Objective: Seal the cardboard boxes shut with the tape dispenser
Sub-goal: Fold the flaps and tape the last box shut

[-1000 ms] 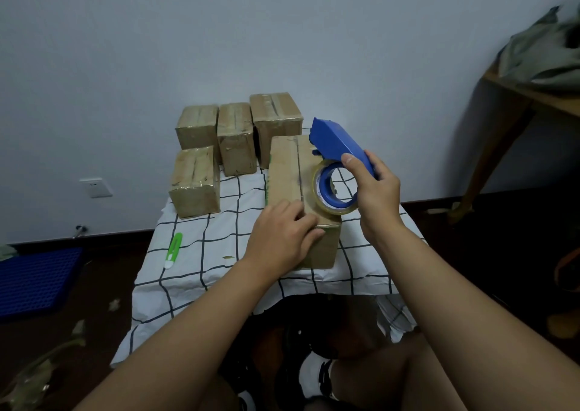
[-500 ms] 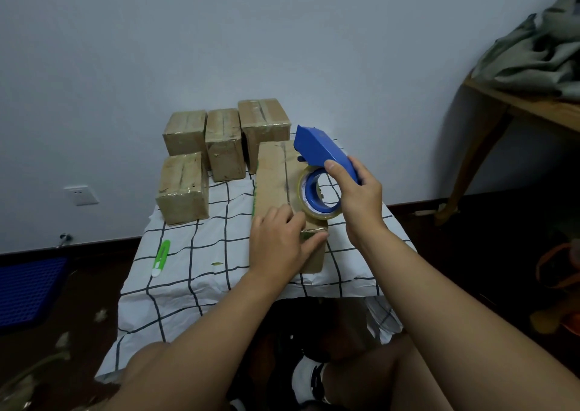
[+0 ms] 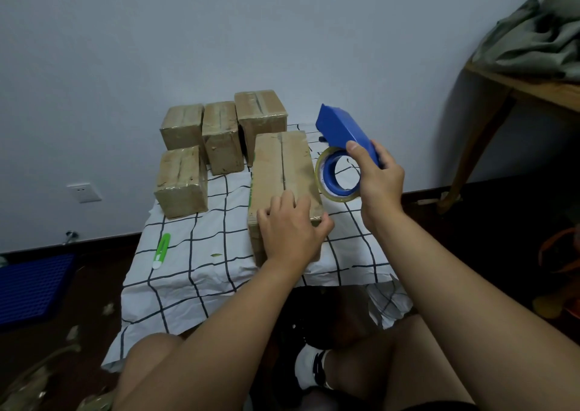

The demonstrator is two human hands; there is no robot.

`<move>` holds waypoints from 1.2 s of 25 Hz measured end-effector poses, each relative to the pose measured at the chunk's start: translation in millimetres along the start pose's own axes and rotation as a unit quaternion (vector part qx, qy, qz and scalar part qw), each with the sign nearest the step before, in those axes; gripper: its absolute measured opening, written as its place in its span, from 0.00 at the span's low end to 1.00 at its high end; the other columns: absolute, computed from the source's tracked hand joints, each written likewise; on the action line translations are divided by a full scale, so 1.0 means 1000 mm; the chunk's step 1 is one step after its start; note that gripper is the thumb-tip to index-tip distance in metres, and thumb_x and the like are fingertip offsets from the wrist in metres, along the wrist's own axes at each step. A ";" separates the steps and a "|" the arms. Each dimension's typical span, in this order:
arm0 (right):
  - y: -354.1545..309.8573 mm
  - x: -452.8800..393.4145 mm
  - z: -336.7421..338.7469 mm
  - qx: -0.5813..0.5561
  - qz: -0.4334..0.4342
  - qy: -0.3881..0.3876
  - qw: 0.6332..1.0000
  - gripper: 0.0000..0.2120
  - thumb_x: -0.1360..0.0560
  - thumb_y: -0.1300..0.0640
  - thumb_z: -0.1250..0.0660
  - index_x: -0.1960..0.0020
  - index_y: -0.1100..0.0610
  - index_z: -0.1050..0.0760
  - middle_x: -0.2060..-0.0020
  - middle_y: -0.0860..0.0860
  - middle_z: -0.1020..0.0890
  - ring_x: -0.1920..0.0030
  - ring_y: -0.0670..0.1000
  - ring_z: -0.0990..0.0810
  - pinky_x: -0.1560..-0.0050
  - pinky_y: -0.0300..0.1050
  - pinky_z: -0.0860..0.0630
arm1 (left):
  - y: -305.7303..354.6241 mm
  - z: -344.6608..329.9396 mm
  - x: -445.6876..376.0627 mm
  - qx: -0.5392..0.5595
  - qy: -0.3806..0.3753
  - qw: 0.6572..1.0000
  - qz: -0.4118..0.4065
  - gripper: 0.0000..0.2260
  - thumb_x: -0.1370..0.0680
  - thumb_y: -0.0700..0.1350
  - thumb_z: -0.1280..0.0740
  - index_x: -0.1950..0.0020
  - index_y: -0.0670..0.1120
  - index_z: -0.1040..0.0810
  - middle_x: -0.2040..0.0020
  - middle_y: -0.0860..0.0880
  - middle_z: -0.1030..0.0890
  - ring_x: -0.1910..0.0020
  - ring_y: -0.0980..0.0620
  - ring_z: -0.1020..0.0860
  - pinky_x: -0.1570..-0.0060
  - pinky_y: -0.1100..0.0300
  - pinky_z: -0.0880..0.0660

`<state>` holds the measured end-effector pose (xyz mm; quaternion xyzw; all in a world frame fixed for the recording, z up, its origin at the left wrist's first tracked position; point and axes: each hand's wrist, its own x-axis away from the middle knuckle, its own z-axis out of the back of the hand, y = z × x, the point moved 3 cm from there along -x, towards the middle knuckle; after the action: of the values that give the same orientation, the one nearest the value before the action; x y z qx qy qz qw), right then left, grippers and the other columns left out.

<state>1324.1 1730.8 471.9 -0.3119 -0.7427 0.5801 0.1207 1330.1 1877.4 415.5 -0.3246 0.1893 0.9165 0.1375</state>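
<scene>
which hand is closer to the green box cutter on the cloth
Left. The left hand rests on the near cardboard box, right of the green box cutter; the right hand holds the tape dispenser farther right.

This looks like a room in a home, put to use as a makeshift packing spot. The worktop (image 3: pixel 201 272) is small and low, draped with a creased white cloth (image 3: pixel 219 285) checked in dark lines, and pushed against a bare pale wall (image 3: pixel 219 33) with a white socket (image 3: pixel 84 192) low down above a dark skirting board. The floor (image 3: pixel 489 222) is dark, with scraps lying on it at the left beside a blue grid mat (image 3: pixel 31 285). At the right stands a wooden table (image 3: pixel 518 87) with slanted legs, heaped with crumpled grey-green fabric (image 3: pixel 533 40). The person sits with bare knees at the worktop.
</scene>
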 end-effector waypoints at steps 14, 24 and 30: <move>-0.012 0.006 0.025 -0.005 -0.002 -0.018 1.000 0.10 0.26 0.52 0.26 0.46 0.49 0.21 0.53 0.48 0.19 0.57 0.41 0.21 0.57 0.33 0.24 | -0.035 0.013 0.009 0.018 -0.037 0.981 -0.188 0.12 0.22 0.51 0.39 0.50 0.47 0.20 0.59 0.48 0.25 0.62 0.44 0.27 0.64 0.56 0.35; -0.005 0.007 0.022 0.002 -0.005 -0.030 1.000 0.12 0.26 0.53 0.25 0.44 0.49 0.23 0.49 0.49 0.20 0.54 0.44 0.20 0.57 0.32 0.23 | -0.015 0.004 0.011 -0.009 -0.033 0.986 -0.162 0.13 0.22 0.57 0.40 0.46 0.53 0.19 0.59 0.46 0.29 0.59 0.45 0.30 0.60 0.51 0.33; -0.004 0.007 0.022 0.012 -0.003 -0.044 0.999 0.14 0.26 0.53 0.26 0.42 0.50 0.23 0.48 0.50 0.20 0.53 0.45 0.21 0.58 0.32 0.24 | -0.033 0.010 0.006 0.066 -0.040 0.982 -0.174 0.14 0.21 0.54 0.36 0.47 0.46 0.18 0.59 0.47 0.22 0.61 0.45 0.25 0.63 0.53 0.28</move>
<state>1305.2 1717.0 468.0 -0.2823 -0.7415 0.6015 0.0934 1332.7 1911.8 409.9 -0.3061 0.1847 0.8762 0.3233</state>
